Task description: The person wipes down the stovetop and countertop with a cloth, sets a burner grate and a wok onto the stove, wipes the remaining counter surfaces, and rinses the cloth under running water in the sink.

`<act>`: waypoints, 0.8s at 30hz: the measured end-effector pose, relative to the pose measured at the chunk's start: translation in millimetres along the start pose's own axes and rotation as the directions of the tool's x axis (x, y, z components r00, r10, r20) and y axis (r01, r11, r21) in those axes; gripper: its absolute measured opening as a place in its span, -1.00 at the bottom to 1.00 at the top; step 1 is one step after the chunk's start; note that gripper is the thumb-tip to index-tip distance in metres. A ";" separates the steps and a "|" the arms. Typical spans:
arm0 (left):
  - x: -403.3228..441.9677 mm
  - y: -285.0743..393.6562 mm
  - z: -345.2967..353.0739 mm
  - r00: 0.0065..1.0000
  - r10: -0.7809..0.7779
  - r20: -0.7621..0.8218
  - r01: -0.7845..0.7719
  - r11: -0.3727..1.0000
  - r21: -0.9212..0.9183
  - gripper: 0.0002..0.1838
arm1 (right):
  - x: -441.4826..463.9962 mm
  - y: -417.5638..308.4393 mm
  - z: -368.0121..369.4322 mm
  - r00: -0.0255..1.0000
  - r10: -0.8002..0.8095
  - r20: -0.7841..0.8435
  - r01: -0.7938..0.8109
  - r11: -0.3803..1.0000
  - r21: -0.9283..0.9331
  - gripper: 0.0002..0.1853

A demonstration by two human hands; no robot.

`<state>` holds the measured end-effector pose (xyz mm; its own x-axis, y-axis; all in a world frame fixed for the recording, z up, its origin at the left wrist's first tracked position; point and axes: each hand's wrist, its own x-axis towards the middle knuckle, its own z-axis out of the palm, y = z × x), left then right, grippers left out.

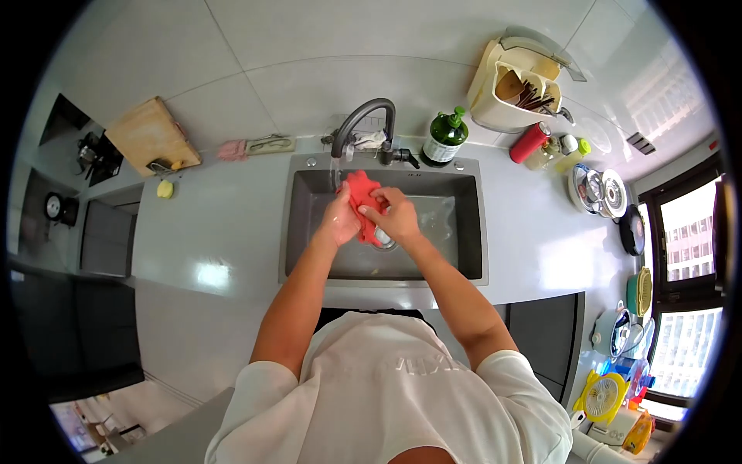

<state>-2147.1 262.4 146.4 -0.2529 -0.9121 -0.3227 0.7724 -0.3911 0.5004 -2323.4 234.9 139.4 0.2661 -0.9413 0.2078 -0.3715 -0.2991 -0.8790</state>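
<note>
Over the grey sink, a crumpled red cloth is between my two hands. My left hand grips its left side, near the thin stream of water falling from the dark faucet. On the cloth's right side, my right hand pinches it between thumb and curled fingers. The drain shows partly below the cloth. Some water droplets and wet patches lie on the sink's floor.
A green pump bottle stands behind the sink, with a cutlery holder to its right. Farther right are a red can, jars and a dish rack. At left sit a cutting board and a yellow sponge.
</note>
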 end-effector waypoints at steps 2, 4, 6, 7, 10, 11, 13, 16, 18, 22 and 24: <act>5.5 -9.8 -11.9 0.999 0.044 -0.003 -0.044 0.999 0.024 -0.35 | -4.1 0.3 7.7 0.984 -0.177 0.024 0.177 0.952 -0.248 -0.80; -2.3 -14.8 -12.8 0.997 0.065 -0.031 -0.064 0.997 0.050 -0.34 | -6.1 21.7 19.3 0.998 0.017 0.058 -0.020 0.998 0.055 -0.80; -4.9 -16.1 -15.9 0.995 0.093 -0.040 -0.090 0.993 0.076 -0.33 | 1.0 36.5 20.6 0.974 0.182 0.139 -0.218 0.918 0.330 -0.80; -7.1 -17.1 -21.0 0.988 0.120 -0.094 -0.115 0.992 0.052 -0.31 | 5.1 40.0 14.7 0.913 0.382 0.143 -0.385 0.695 0.608 -0.82; -5.2 -17.6 -48.4 0.975 0.158 -0.157 -0.158 0.987 0.015 -0.30 | 15.9 22.7 -15.9 0.777 0.588 0.227 -0.458 0.281 0.843 -0.86; -3.0 -19.1 -59.8 0.971 0.166 -0.175 -0.168 0.986 0.001 -0.30 | 18.1 13.4 -22.8 0.738 0.627 0.250 -0.454 0.187 0.871 -0.88; 1.6 -23.3 -75.1 0.969 0.164 -0.185 -0.161 0.987 0.029 -0.29 | 26.5 17.1 -16.4 0.772 0.585 0.250 -0.384 0.116 0.916 -0.86; -7.4 -16.8 -57.5 0.939 0.009 -0.344 0.032 0.993 0.113 -0.23 | 45.9 61.1 17.4 0.815 0.498 0.295 -0.304 -0.065 0.950 -0.84; -7.5 -17.9 -50.6 0.863 -0.132 -0.487 0.225 0.965 0.137 -0.18 | 49.4 48.1 30.5 0.825 0.452 0.340 -0.295 -0.168 0.941 -0.82; 82.2 -66.0 -162.8 0.987 -0.103 -0.127 0.055 0.940 -0.337 -0.20 | 22.7 6.1 78.8 0.638 0.564 0.525 -0.463 -0.265 0.846 -0.68; 105.8 -82.6 -198.9 0.992 -0.113 -0.060 0.078 0.905 -0.419 -0.21 | 6.1 16.9 101.5 0.770 0.506 0.389 -0.493 0.085 0.866 -0.59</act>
